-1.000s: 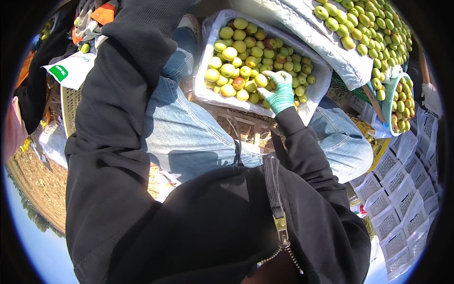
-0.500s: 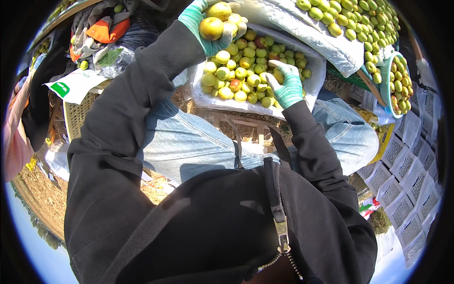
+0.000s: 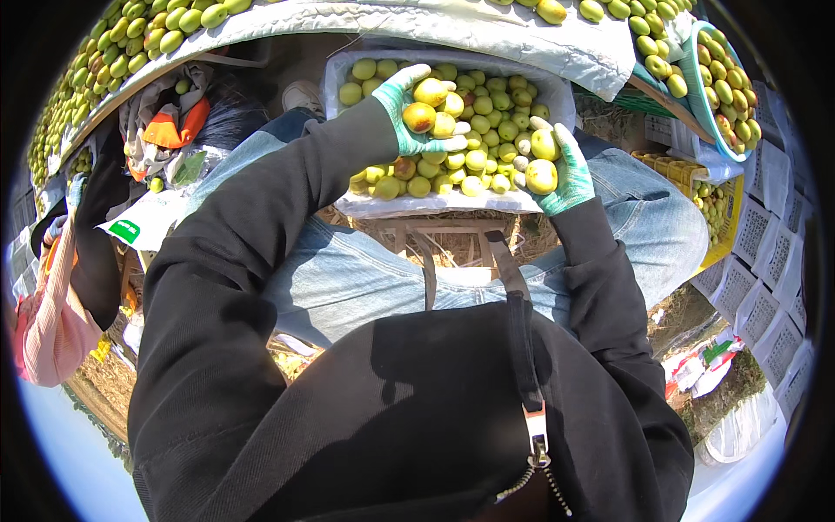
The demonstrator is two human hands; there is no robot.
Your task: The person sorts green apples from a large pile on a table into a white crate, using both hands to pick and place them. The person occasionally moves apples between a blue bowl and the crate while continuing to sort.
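In my gloved left hand [image 3: 402,117], palm up over the crate, several yellow-green and reddish jujubes [image 3: 420,117] rest with the fingers curled round them. My right hand [image 3: 572,180], in a matching green and grey glove, grips jujubes [image 3: 541,177] at the crate's near right corner; two show clearly. Below both hands lies a crate with a pale plastic liner [image 3: 448,202], full of loose green jujubes [image 3: 491,130], a few blushed brown. The crate stands in front of my knees.
A cloth-edged table [image 3: 417,19] heaped with jujubes runs along the far side. At right stand a blue-rimmed basket [image 3: 693,74] of jujubes, a yellow crate [image 3: 724,248] and stacked lined crates [image 3: 765,261]. A white packet [image 3: 148,217] and a person in pink [image 3: 59,326] are at left.
My left hand has come down and right over the crate, still holding jujubes. My right hand has turned up and now holds jujubes at the right corner. The whole view has shifted.
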